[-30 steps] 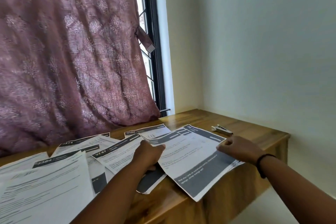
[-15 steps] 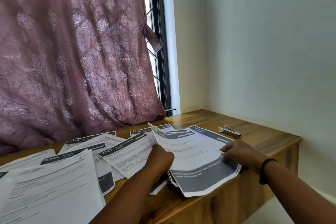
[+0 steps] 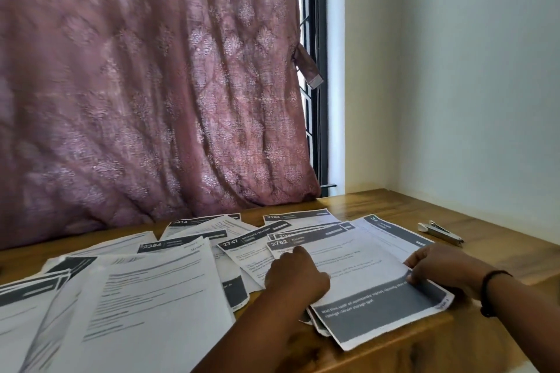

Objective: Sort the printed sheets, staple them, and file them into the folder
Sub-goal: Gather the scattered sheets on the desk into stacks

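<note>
Many sheets (image 3: 157,297) across wooden table (image 3: 500,254), perhaps overlapping.

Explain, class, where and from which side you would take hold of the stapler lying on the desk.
Probably across the middle of its long body, coming from above with the right hand, which is nearer. The stapler lies flat on the wooden desk, apart from the sheets, its narrow sides clear for thumb and fingers. Its jaw end is too small to judge.

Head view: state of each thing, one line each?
sheet 2762: flat on top of pile, both hands on it
left hand: fingers curled, resting on sheet's left edge
right hand: pinches sheet's right edge
stapler: lying untouched on table
curtain: drawn
</note>
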### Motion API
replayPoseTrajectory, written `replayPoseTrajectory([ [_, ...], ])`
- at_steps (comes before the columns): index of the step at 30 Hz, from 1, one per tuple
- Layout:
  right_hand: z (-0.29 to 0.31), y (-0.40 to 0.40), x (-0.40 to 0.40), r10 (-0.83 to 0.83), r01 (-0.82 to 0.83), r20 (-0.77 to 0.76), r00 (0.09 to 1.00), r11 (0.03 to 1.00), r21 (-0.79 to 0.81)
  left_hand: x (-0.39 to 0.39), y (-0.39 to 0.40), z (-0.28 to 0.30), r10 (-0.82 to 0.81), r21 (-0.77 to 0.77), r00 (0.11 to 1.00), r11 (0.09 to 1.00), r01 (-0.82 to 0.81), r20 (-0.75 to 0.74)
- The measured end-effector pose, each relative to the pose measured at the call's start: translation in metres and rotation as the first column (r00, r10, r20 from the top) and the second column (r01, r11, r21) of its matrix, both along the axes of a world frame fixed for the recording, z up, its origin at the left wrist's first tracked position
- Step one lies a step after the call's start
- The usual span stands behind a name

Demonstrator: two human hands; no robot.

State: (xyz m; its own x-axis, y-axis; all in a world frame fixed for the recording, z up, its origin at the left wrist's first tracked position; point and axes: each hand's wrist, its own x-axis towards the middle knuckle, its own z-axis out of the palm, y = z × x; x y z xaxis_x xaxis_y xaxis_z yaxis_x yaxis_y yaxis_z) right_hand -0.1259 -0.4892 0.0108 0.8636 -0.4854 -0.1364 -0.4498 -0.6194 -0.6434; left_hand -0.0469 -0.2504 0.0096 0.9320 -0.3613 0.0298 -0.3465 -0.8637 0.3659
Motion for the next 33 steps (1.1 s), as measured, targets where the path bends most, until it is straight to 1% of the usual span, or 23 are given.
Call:
replayPoseTrajectory([
  [5,0.002,0.011,0.009,0.002,-0.006,-0.045,0.999,0.996,-0.086,0.003,0.009,-0.001,-0.037,-0.082,0.999,0.996,0.034,-0.038],
  [9,0.006,0.007,0.010,0.004,-0.010,-0.080,0.997,0.998,-0.066,0.000,0.016,0.003,-0.059,-0.027,0.998,0.998,0.059,-0.010],
  [11,0.007,-0.001,0.010,-0.063,0.062,-0.018,0.998,0.996,-0.060,-0.001,0.018,0.000,-0.053,0.042,0.997,0.998,0.050,0.057],
  [13,0.001,-0.017,0.013,-0.167,0.180,0.092,0.982,0.971,-0.159,-0.006,0.015,-0.005,-0.068,0.120,0.989,0.991,0.052,0.132],
  [14,-0.003,-0.024,0.017,-0.214,0.235,0.114,0.970,0.947,-0.218,-0.008,0.012,-0.009,-0.087,0.144,0.985,0.987,0.065,0.149],
  [16,-0.012,-0.032,0.021,-0.320,0.340,0.115,0.940,0.900,-0.273,-0.015,0.003,-0.015,-0.138,0.175,0.980,0.978,0.112,0.143],
  [18,-0.017,-0.040,0.027,-0.402,0.416,0.108,0.909,0.877,-0.238,-0.018,-0.006,-0.021,-0.173,0.202,0.975,0.969,0.143,0.139],
  [21,-0.012,-0.046,0.035,-0.389,0.398,0.089,0.917,0.885,-0.240,-0.019,-0.012,-0.031,-0.174,0.223,0.972,0.965,0.136,0.157],
  [25,-0.007,-0.059,0.043,-0.364,0.357,0.013,0.931,0.906,-0.226,-0.019,-0.013,-0.039,-0.156,0.227,0.970,0.967,0.112,0.188],
  [26,-0.006,-0.060,0.043,-0.357,0.353,0.011,0.934,0.916,-0.189,-0.020,-0.013,-0.039,-0.158,0.229,0.969,0.967,0.113,0.188],
  [29,-0.002,-0.062,0.043,-0.375,0.375,0.083,0.923,0.927,0.016,-0.020,-0.014,-0.040,-0.158,0.230,0.970,0.967,0.113,0.185],
  [31,-0.003,-0.066,0.043,-0.444,0.424,0.141,0.885,0.893,0.151,-0.019,-0.013,-0.040,-0.161,0.228,0.969,0.967,0.117,0.188],
  [33,-0.006,-0.066,0.043,-0.501,0.410,0.232,0.833,0.843,0.348,-0.018,-0.012,-0.042,-0.162,0.214,0.968,0.969,0.120,0.193],
])
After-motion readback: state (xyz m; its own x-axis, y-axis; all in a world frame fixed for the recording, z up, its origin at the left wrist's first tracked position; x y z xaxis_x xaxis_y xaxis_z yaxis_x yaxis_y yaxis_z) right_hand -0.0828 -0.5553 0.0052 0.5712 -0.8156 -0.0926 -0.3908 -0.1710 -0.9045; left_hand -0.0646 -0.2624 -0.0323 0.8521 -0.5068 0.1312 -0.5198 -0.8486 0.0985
